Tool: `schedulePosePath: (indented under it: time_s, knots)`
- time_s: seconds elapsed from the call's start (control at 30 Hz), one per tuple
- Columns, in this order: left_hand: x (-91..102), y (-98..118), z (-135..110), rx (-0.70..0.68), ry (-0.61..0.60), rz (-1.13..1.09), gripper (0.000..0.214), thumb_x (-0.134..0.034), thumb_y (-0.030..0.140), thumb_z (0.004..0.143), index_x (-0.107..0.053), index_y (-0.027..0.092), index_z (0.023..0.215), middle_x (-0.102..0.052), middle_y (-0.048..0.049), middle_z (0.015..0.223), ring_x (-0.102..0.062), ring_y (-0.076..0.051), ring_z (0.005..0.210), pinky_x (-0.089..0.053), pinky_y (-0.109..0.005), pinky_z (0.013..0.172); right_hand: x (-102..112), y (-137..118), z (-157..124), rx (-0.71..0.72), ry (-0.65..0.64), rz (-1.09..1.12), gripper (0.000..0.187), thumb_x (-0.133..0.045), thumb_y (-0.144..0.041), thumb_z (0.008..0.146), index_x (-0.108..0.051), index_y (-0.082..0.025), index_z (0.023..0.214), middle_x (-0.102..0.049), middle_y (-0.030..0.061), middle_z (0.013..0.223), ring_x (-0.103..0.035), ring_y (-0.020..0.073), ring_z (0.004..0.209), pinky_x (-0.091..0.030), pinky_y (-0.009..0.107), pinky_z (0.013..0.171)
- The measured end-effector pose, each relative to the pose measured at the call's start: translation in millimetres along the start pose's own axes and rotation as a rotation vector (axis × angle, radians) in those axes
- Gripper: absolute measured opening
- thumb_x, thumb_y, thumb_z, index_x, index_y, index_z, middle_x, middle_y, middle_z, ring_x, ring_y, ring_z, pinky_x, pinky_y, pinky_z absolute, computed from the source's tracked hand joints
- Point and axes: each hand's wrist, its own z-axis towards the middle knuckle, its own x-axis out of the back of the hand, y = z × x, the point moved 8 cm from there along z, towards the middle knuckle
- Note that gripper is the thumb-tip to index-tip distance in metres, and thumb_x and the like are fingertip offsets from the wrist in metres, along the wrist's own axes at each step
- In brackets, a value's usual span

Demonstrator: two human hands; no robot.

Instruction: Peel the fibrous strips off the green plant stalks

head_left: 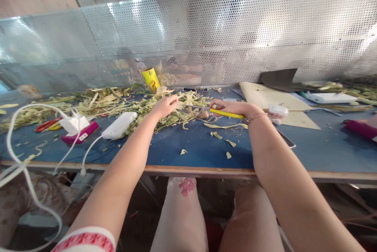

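My left hand point(165, 106) is closed over pale green leaf strips in the heap of plant trimmings point(118, 105) on the blue table point(182, 146). My right hand point(228, 107) is wrapped round yellow-handled scissors point(226, 114), whose metal blades point(196, 106) point left toward my left hand. A thin bracelet point(255, 117) circles my right wrist. Small leaf scraps point(219, 136) lie on the table in front of my hands.
A white power bank point(119, 125) with cables, a white charger on a pink box point(79, 132) and red scissors point(45, 124) lie at left. A yellow can point(150, 79) stands behind the heap. Cardboard sheets point(273, 97), a white device point(278, 110), a perforated metal screen point(206, 40) beyond.
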Motion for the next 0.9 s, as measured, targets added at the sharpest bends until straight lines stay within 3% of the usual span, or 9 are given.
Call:
schedulePosePath:
  time_s: [0.2,0.47,0.9]
  knots:
    - [6.2,-7,0,0.04,0.066,0.075,0.012,-0.04,0.025,0.076,-0.051,0.021,0.077,-0.045,0.0021,0.057,-0.04,-0.013,0.054,-0.027,-0.026,0.056,-2,4,1,-0.029,-0.01,-0.001,0.048,-0.05,-0.059,0.07,-0.047,-0.027,0.106,-0.063,0.0047,0.102,-0.058,0.0237,0.09,-0.044,0.035,0.075]
    - [6.9,-7,2,0.038,0.077,0.14,0.019,-0.044,0.032,0.076,-0.055,0.021,0.087,-0.05,0.0005,0.06,-0.046,-0.016,0.059,-0.029,-0.025,0.057,-5,-4,-4,-0.047,-0.039,0.063,0.047,-0.05,-0.053,0.07,-0.045,-0.028,0.11,-0.063,0.0046,0.098,-0.057,0.0196,0.077,-0.045,0.033,0.068]
    - [2.4,5,-1,-0.041,0.068,0.08,0.014,-0.041,0.028,0.078,-0.052,0.019,0.081,-0.048,0.0002,0.06,-0.045,-0.015,0.059,-0.03,-0.027,0.059,-4,-4,0,0.028,-0.015,0.04,0.043,-0.048,-0.055,0.073,-0.046,-0.029,0.107,-0.063,0.0034,0.103,-0.057,0.0231,0.088,-0.044,0.036,0.077]
